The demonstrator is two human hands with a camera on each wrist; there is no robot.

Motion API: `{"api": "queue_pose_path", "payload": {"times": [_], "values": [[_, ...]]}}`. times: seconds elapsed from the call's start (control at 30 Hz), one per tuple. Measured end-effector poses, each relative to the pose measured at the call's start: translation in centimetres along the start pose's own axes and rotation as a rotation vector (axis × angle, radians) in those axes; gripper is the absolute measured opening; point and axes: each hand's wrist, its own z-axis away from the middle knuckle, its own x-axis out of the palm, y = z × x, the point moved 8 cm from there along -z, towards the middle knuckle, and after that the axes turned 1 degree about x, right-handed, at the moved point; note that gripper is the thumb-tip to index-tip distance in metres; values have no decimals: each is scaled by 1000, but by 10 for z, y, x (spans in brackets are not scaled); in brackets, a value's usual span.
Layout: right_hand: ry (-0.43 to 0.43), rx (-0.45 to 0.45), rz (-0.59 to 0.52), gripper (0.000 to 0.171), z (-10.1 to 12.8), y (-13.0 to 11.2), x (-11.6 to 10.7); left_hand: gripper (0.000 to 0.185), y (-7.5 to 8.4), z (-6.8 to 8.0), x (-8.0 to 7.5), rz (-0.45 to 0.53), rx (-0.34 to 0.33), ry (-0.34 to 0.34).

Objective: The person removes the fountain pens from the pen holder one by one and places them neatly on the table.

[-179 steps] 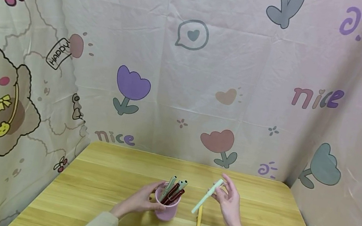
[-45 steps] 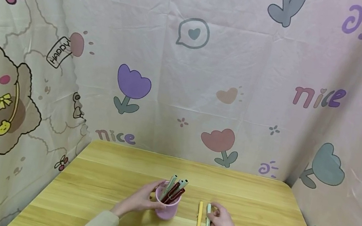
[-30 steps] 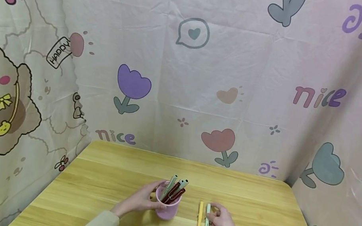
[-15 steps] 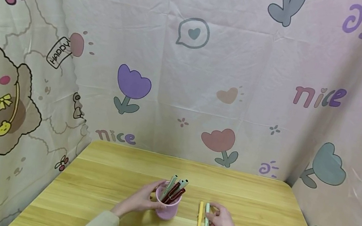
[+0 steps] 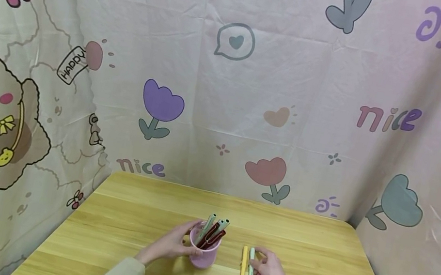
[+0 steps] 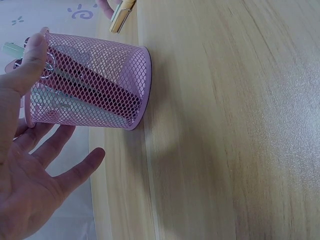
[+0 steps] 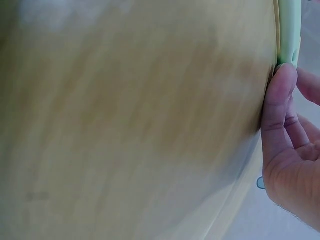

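Right hand [image 5: 270, 270] rests on the wooden surface [image 5: 143, 222] with its fingers loosely curled, and its fingertips touch the pale green pen [image 5: 251, 274] from the right side. In the right wrist view the thumb [image 7: 277, 107] presses against the end of that pen [image 7: 290, 30]; the other fingers are bent behind it, and whether they close round the pen cannot be told. The green pen lies flat, pointing away from the person, just beside a yellow pen [image 5: 242, 271] that lies parallel to it on its left; the two look to be touching or nearly so.

The left hand [image 5: 172, 244] is spread wide around a pink mesh pen cup [image 5: 203, 251], which stands upright on the surface to the left of the two pens. In the left wrist view the thumb [image 6: 30, 62] lies on the cup's rim, while the fingers [image 6: 62, 170] are straight and stand slightly off the mesh wall [image 6: 95, 82]. Several pens [image 5: 213, 229], dark red and grey-green, stand slanted in the cup.
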Motion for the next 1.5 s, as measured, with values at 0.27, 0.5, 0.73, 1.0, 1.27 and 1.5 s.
{"api": "queue_pose_path", "payload": {"times": [0.27, 0.5, 0.73, 1.0, 1.27, 1.5], "values": [[10, 9, 3, 59, -1, 0, 1, 91, 0, 1, 0, 1, 1, 4], [8, 9, 7, 59, -1, 0, 0, 91, -1, 1, 0, -9, -3, 6], [11, 10, -1, 59, 1, 1, 1, 91, -2, 1, 1, -6, 0, 4], [16, 22, -25, 66, 2, 4, 0, 91, 0, 1, 0, -8, 2, 5], [36, -4, -7, 65, 1, 0, -2, 92, 4, 3, 0, 3, 7, -2], [91, -33, 31, 56, 1, -9, -6, 91, 4, 3, 0, 6, 1, 1]]}}
